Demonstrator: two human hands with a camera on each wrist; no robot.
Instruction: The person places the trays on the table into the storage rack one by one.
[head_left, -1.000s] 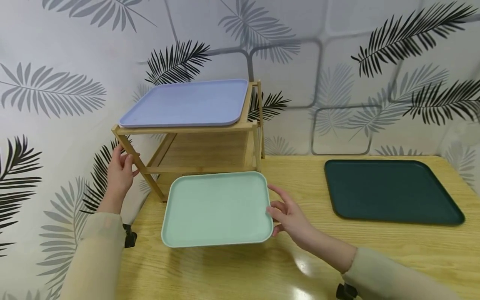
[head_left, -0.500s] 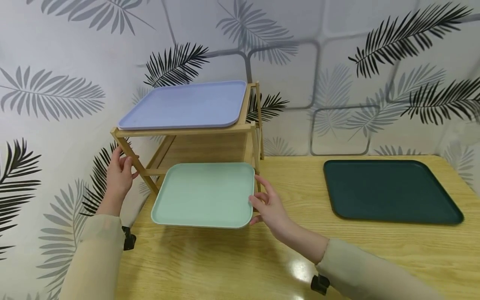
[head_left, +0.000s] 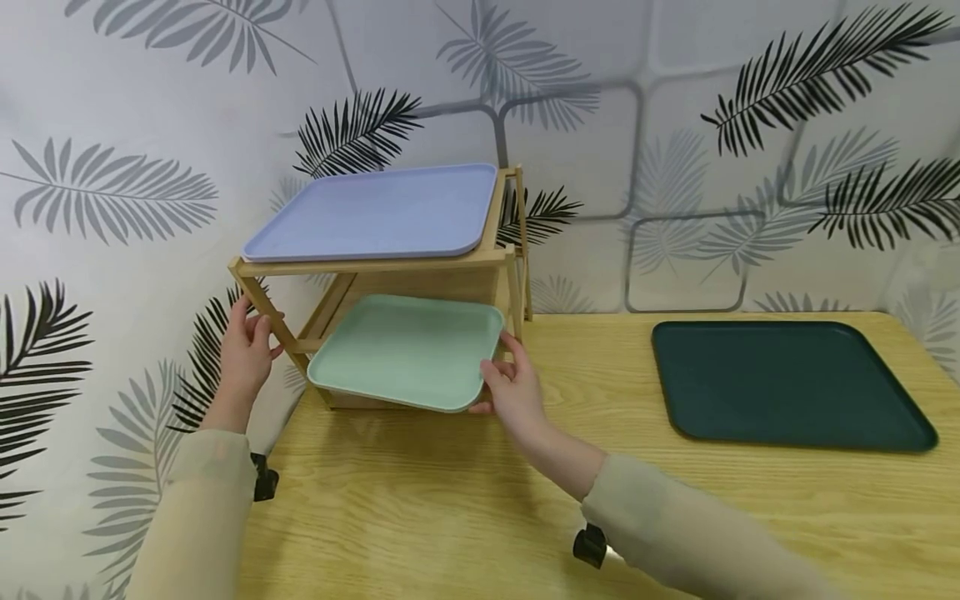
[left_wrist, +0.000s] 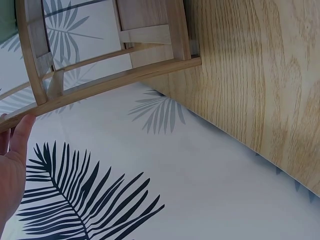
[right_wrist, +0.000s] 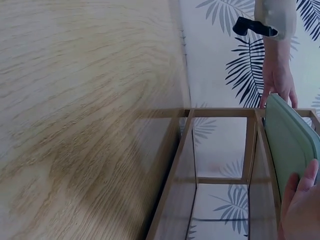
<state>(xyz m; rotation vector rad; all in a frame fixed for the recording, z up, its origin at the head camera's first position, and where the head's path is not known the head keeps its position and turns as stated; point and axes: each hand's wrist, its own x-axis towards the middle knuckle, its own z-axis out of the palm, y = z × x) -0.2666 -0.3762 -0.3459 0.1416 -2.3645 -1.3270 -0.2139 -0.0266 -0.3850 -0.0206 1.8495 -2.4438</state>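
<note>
My right hand holds a mint green rectangular tray by its right edge, thumb over the rim and fingers underneath. The tray's far part lies inside the middle level of a wooden rack; its near edge sticks out in front, the right corner tilted lower. In the right wrist view, the tray is seen edge-on beside the shelf. My left hand grips the rack's front left post, with the thumb and fingers on the wood in the left wrist view.
A lavender tray lies on the rack's top level. On the wooden table, a dark green tray lies at the right. A wall with a leaf pattern stands behind and to the left.
My right hand has moved the mint green tray forward and a little left, from in front of the rack into its middle level. The left hand stays on the post.
</note>
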